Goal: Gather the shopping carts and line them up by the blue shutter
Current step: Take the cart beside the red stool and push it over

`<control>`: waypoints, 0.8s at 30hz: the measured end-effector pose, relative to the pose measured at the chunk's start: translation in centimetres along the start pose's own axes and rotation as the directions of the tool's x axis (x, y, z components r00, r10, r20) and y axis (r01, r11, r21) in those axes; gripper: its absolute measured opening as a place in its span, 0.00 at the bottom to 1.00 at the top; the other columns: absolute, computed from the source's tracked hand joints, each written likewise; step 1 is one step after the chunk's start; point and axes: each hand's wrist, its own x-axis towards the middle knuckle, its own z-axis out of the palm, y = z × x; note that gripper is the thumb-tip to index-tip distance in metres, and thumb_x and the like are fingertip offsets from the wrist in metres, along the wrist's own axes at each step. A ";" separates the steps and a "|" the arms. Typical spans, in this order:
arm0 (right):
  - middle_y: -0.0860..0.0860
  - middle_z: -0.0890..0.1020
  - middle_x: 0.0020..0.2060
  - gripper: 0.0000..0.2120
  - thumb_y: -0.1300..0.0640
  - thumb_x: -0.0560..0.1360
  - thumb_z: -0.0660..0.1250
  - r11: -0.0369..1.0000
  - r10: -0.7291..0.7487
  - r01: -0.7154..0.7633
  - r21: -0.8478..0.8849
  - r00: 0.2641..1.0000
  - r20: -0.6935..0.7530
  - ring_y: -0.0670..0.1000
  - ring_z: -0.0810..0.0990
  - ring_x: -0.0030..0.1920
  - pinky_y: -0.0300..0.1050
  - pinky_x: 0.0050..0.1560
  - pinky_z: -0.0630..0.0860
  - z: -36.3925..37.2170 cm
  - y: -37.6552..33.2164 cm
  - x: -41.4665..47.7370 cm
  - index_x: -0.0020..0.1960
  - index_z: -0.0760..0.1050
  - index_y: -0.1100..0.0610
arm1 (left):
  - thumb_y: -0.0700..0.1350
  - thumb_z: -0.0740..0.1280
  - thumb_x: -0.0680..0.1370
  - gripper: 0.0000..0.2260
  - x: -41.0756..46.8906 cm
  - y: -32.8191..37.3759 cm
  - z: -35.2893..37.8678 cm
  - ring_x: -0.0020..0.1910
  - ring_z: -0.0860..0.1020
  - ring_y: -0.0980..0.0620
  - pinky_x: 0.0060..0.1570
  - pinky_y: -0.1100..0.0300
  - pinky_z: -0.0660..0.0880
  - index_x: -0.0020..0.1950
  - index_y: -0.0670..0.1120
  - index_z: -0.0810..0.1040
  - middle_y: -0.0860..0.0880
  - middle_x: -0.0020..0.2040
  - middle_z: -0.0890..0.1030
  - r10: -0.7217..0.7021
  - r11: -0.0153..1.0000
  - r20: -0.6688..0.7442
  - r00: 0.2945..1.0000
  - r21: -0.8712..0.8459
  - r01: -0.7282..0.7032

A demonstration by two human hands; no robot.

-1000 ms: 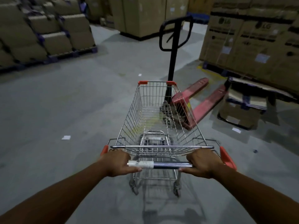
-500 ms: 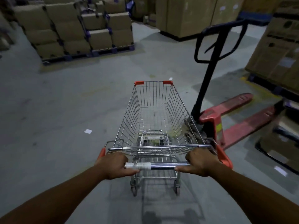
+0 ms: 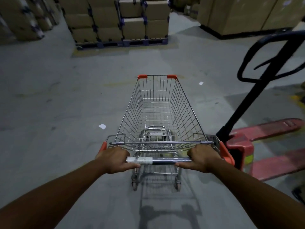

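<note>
While hand-held, tapered wire-mesh cart (image 3: 187, 113)

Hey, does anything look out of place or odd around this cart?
Yes. A red pallet jack sits very close to the shopping cart at its right rear corner. A paper scrap lies on the floor to its left. White wrap covers part of the handle.

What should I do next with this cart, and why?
Probably push forward, veering slightly left: your left hand and right hand grip the shopping cart by its handle, and the red pallet jack stands close beside its right rear corner.
</note>
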 end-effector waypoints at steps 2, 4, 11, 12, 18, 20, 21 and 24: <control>0.47 0.73 0.29 0.46 0.14 0.59 0.35 1.000 -0.013 0.013 -0.007 1.000 -0.002 0.48 0.71 0.32 0.46 0.38 0.70 -0.8 1.7 2.9 0.33 0.71 0.53 | 0.85 0.40 0.62 0.40 2.5 -0.7 -1.0 0.44 0.73 0.55 0.69 0.34 0.57 0.39 0.53 0.73 0.59 0.36 0.72 -0.014 1.000 0.001 1.000 0.001 0.014; 0.47 0.72 0.30 0.45 0.15 0.60 0.36 0.999 -0.029 0.029 -0.026 1.000 0.002 0.47 0.71 0.32 0.46 0.37 0.69 -1.8 3.3 6.0 0.34 0.72 0.53 | 0.84 0.43 0.64 0.37 5.1 -1.6 -2.2 0.44 0.73 0.55 0.70 0.33 0.57 0.36 0.53 0.70 0.59 0.36 0.71 -0.022 1.000 -0.001 1.000 -0.014 0.022; 0.47 0.72 0.30 0.46 0.16 0.61 0.38 0.997 -0.063 0.064 -0.045 0.998 0.012 0.49 0.73 0.35 0.45 0.37 0.68 -4.9 9.0 17.0 0.36 0.74 0.53 | 0.83 0.45 0.67 0.35 15.3 -5.3 -6.7 0.42 0.71 0.56 0.67 0.37 0.60 0.35 0.53 0.70 0.59 0.36 0.72 -0.053 0.999 -0.024 0.998 -0.001 0.053; 0.47 0.72 0.30 0.45 0.16 0.62 0.38 0.996 -0.067 0.067 -0.056 0.998 0.008 0.49 0.73 0.35 0.45 0.37 0.67 -5.3 9.9 18.5 0.36 0.74 0.53 | 0.83 0.45 0.67 0.35 16.6 -5.7 -7.2 0.42 0.72 0.56 0.68 0.37 0.59 0.35 0.53 0.70 0.59 0.36 0.73 -0.059 0.998 -0.025 0.998 -0.005 0.059; 0.47 0.70 0.27 0.37 0.19 0.70 0.47 0.991 -0.095 0.098 -0.089 0.995 0.035 0.45 0.68 0.29 0.45 0.31 0.60 -7.7 14.9 26.3 0.32 0.69 0.52 | 0.81 0.48 0.70 0.32 23.9 -7.2 -10.4 0.45 0.75 0.54 0.70 0.34 0.54 0.34 0.53 0.68 0.59 0.36 0.70 -0.087 0.996 0.032 0.996 -0.027 0.088; 0.47 0.70 0.27 0.36 0.20 0.71 0.49 0.989 -0.106 0.110 -0.103 0.993 0.044 0.44 0.66 0.28 0.43 0.29 0.58 -8.4 16.4 29.0 0.32 0.68 0.52 | 0.81 0.48 0.70 0.32 26.3 -7.9 -11.3 0.49 0.78 0.52 0.69 0.35 0.56 0.34 0.52 0.67 0.58 0.37 0.71 -0.105 0.994 0.029 0.994 -0.025 0.106; 0.47 0.70 0.27 0.35 0.21 0.71 0.49 0.988 -0.111 0.115 -0.107 0.993 0.049 0.44 0.66 0.28 0.42 0.29 0.58 -8.9 17.2 30.3 0.32 0.67 0.52 | 0.81 0.48 0.69 0.33 27.6 -8.2 -11.8 0.50 0.78 0.52 0.68 0.37 0.58 0.34 0.52 0.68 0.57 0.37 0.72 -0.118 0.993 0.022 0.993 -0.022 0.119; 0.46 0.70 0.29 0.32 0.21 0.72 0.49 0.986 -0.130 0.137 -0.098 0.989 0.072 0.43 0.65 0.29 0.44 0.33 0.63 -10.4 19.6 34.7 0.32 0.64 0.50 | 0.82 0.46 0.69 0.34 31.7 -9.4 -13.3 0.45 0.75 0.54 0.68 0.37 0.57 0.35 0.52 0.68 0.58 0.36 0.71 -0.138 0.990 0.011 0.990 -0.036 0.138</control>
